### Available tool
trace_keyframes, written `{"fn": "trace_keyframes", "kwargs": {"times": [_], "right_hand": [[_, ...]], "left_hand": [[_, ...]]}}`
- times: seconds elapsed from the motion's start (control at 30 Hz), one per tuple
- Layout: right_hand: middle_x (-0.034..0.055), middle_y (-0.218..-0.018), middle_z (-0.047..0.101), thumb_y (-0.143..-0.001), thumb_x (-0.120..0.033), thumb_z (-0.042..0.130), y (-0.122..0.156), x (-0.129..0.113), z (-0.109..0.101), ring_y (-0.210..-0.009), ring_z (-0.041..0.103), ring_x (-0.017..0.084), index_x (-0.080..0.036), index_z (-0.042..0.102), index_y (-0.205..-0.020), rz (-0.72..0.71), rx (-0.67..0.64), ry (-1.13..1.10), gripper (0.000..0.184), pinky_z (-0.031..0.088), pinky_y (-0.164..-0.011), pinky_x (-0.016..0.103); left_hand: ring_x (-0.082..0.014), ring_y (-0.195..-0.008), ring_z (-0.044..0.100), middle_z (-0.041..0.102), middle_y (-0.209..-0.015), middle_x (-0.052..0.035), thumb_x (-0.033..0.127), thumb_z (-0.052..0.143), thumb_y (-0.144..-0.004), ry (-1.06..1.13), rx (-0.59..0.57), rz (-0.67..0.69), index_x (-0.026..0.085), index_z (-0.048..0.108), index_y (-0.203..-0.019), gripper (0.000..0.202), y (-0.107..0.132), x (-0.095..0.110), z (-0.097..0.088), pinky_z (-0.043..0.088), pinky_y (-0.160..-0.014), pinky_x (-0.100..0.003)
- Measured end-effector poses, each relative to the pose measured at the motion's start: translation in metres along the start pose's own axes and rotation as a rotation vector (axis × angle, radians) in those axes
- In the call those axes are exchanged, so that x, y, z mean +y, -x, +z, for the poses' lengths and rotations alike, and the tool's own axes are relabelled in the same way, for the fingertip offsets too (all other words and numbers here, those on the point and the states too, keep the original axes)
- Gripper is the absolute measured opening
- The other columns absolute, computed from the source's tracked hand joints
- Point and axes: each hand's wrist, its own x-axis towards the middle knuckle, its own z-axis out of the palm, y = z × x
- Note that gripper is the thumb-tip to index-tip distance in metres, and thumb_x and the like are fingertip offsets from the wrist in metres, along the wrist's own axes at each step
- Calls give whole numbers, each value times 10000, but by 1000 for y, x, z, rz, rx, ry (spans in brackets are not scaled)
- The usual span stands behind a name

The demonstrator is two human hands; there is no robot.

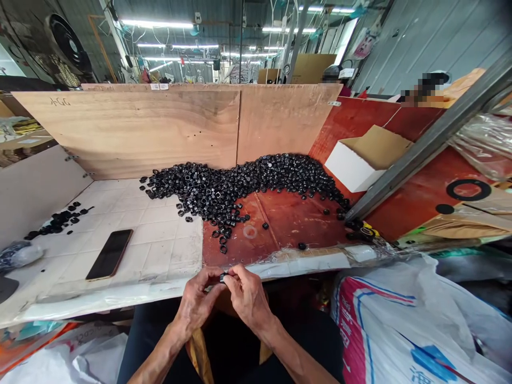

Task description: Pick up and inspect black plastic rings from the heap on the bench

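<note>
At the desk's [160,240] front edge, the left hand [198,304] and right hand [248,298] meet, each grip pinching one small black ring [222,277]. A heap of black rings [240,181] lies behind. The open white box's [352,168] inside is hidden.

Glossy black plastic rings [240,184] heaped on a surface [160,234] of matt pale tile and scuffed red board; raw plywood walls [132,128]; glossy phone [109,254].

Workbench [132,296], white tiles [160,234] left, red board [288,218] right: black ring heap [240,184] centre, phone [109,254] lower left, open box [366,157] right.
</note>
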Motion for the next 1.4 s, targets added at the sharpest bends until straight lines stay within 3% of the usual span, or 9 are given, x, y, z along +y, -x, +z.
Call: {"fn": "trace_keyframes", "kwargs": {"times": [0.2,0.4,0.5,0.6,0.73,0.87,1.03,1.17,1.4], "right_hand": [[-55,-483,480,-938,-580,560,-4,-1,11,-342,373,96,-242,494,-665,535,-137,-375,440,258,-337,217],[-56,-465,458,-912,-549,598,-2,-9,10,-354,352,78,-216,523,-615,742,-277,-511,453,261,-338,198],[-26,-446,490,-932,-481,575,-8,-3,-2,-373,422,113,-220,539,-563,558,-328,-279,453,318,-378,226],[29,-618,646,-884,-379,656,-28,20,-46,-586,604,187,-220,644,-696,143,34,163,247,457,-556,272],[190,-1069,682,-799,-246,716,-58,72,-135,-923,653,311,-163,713,-1040,53,527,679,256,509,-793,398],[123,-826,685,-764,-135,672,-74,109,-179,-778,651,265,-173,719,-813,73,317,695,78,518,-770,383],[94,-902,746,-840,-237,622,-88,106,-129,-773,693,216,-182,740,-875,-30,201,390,135,552,-762,343],[47,-811,749,-798,-272,643,-97,83,-68,-666,722,192,-165,708,-1021,125,-30,-43,256,549,-618,285],[45,-944,756,-768,-211,665,-104,63,-14,-791,707,174,-172,711,-977,3,-100,-55,218,543,-703,269]], "left_hand": [[-245,-1139,737,740,-1241,-121,104,553,-976,-409,5,417,244,631,-1285,348,7,-13,-7,625,-977,-371],[-250,-1174,721,723,-1256,-151,19,460,-968,-532,-111,597,231,571,-1390,485,9,-7,-22,623,-957,-332],[-229,-1060,749,738,-1190,-119,58,491,-966,-471,-242,514,255,632,-1291,405,5,7,-28,628,-882,-297],[-214,-893,742,737,-1063,-68,211,660,-924,-439,-363,304,265,689,-1120,206,-8,21,-35,613,-784,-287],[-187,-654,671,667,-759,-3,376,657,-927,-458,-83,65,233,650,-882,150,-38,9,-37,547,-614,-284],[-205,-673,680,673,-851,-10,360,743,-828,-545,103,-28,219,631,-958,222,-71,-21,-18,554,-668,-326],[-243,-891,724,706,-1043,-58,231,731,-847,-689,71,-45,216,623,-1045,226,-89,-35,3,552,-803,-344],[-251,-919,724,709,-1052,-58,188,702,-876,-714,55,0,220,647,-1048,184,-89,-36,5,548,-821,-351],[-234,-927,721,740,-1028,-51,151,684,-877,-596,57,14,210,679,-1021,156,-90,-40,5,536,-828,-337]]}}
